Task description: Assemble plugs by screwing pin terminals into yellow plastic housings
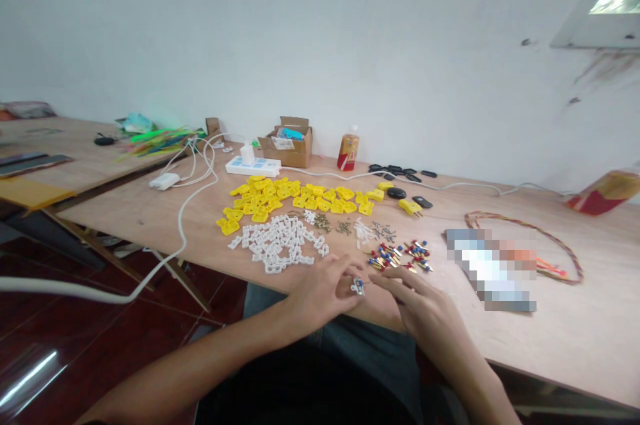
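Near the table's front edge, my left hand is closed on a small white plastic piece, which has a bit of blue in it. Just to its right, the fingers of my right hand are pinched together; a thin sliver at their tips points at the white piece, too small to name. Beyond my left hand lies a heap of similar white pieces. Red and blue parts with brass-coloured metal are scattered past my right fingertips. Yellow plastic shells spread out behind the white heap.
Small piles of screws and white slivers lie mid-table. Behind are a power strip, a cardboard box, a bottle and black shells. A white cable crosses the left; a wire bundle lies right.
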Motion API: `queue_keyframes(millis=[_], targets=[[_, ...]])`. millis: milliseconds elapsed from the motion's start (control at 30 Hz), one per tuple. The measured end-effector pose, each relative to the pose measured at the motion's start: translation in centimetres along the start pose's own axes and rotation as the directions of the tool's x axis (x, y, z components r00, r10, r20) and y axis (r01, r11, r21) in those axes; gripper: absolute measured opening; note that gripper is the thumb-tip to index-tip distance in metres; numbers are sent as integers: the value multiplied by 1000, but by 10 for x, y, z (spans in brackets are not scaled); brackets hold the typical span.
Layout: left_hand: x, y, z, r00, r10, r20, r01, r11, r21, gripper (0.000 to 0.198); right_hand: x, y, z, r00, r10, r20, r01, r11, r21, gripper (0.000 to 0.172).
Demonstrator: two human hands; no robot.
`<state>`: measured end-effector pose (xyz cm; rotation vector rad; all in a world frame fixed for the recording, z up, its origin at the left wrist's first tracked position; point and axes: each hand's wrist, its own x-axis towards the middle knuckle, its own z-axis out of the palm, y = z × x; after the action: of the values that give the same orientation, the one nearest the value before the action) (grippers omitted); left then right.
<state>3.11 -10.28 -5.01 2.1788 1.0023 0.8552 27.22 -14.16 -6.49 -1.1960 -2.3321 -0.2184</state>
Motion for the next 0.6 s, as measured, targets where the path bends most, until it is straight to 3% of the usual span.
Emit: queue_keyframes(millis=[167, 600], targets=[[1, 1, -2, 1000, -21, 10, 21, 999, -26, 42, 2, 11, 3, 997, 75, -13, -76, 997, -29, 28], [1, -3, -4, 998, -10, 64, 19, 988, -151, 35, 11, -11, 5, 998, 57, -39, -56, 998, 32, 30]])
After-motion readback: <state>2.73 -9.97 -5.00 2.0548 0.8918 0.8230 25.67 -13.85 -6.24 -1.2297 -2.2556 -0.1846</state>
